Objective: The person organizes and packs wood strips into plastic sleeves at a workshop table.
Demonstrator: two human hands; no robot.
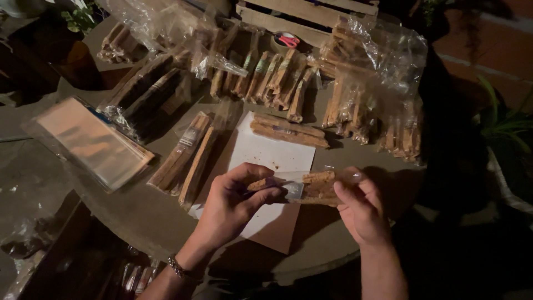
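Note:
My left hand [233, 203] pinches the near end of a brown wooden stick [261, 183] with a small label on it. Its other end goes into a clear plastic sleeve [316, 186] that my right hand [361, 208] grips from the right side. The sleeve holds light brown sticks. Both hands hover over a white paper sheet [272, 153] on the round grey table [327, 244]. A bracelet sits on my left wrist.
Many bagged wooden sticks lie across the table: two packs [189, 158] left of the paper, loose sticks [288, 132] beyond it, a pile [277, 78] at the back, filled bags [372, 105] at right. A stack of empty clear sleeves [91, 141] lies at left. Red scissors [287, 40] rest near a wooden crate [311, 14].

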